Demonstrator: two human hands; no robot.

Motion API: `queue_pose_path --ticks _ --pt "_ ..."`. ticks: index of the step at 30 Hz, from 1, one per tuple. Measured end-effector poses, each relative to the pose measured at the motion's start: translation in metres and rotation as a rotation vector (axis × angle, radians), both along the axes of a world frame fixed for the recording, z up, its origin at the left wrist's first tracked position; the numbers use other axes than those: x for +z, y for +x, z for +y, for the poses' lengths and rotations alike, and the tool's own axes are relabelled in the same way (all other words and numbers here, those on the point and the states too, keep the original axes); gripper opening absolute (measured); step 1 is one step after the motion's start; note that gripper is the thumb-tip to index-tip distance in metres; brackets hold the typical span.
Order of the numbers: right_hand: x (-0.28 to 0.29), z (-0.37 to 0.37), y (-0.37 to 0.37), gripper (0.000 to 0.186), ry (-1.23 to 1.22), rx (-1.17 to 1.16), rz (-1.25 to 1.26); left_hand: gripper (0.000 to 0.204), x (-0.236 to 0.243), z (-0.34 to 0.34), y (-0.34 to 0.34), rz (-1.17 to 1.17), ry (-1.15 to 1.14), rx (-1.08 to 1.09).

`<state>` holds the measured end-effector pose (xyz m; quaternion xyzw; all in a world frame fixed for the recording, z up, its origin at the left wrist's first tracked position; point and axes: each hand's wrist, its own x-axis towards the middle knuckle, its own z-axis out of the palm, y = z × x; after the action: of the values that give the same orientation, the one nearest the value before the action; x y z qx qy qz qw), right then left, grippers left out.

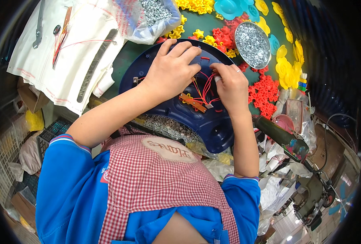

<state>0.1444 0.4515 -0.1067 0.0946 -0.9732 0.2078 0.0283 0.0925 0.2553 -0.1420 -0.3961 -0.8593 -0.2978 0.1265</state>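
My left hand (174,67) bends over the dark blue curved plastic housing (148,103), its fingers curled above thin wires; what its thumb side holds is hidden. My right hand (231,81) pinches red wires (208,87) at the housing's right half. The wires run down to a narrow brown board (191,101) lying inside the housing, with a yellow piece under it. A small metal part (135,80) sits at the housing's left.
White sheets (34,61) with loose parts lie left, a bag of fasteners (156,12) beyond. Yellow (288,73), red (263,95) and cyan (229,6) shapes surround a dish of clear pieces (252,44). A dark green tool (278,134) lies right; fasteners (164,126) lie below the housing.
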Motion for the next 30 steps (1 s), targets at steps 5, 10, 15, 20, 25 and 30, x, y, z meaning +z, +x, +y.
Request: queue_pose_path --ticks 5,10,15,20,25,30 --pt "0.009 0.022 0.018 0.016 0.049 -0.069 0.141 0.015 0.005 0.0 -0.004 0.041 -0.072 -0.096" --pt "0.008 -0.001 0.039 0.017 -0.157 -0.217 0.068 0.026 0.019 0.028 0.005 -0.116 -0.364 -0.183" --pt "0.013 0.003 0.051 0.018 -0.15 -0.294 0.098 0.031 0.013 0.017 -0.002 0.089 -0.202 -0.127" --pt "0.003 0.005 0.056 0.021 0.063 -0.185 0.212 0.01 0.006 0.001 -0.002 0.084 -0.136 -0.073" --pt "0.007 0.001 0.051 0.028 0.156 -0.146 0.191 0.007 0.001 0.001 -0.002 0.081 -0.087 -0.076" --pt "-0.004 0.004 0.05 0.027 0.128 -0.123 0.181 0.013 0.002 -0.001 -0.002 0.021 -0.084 -0.098"
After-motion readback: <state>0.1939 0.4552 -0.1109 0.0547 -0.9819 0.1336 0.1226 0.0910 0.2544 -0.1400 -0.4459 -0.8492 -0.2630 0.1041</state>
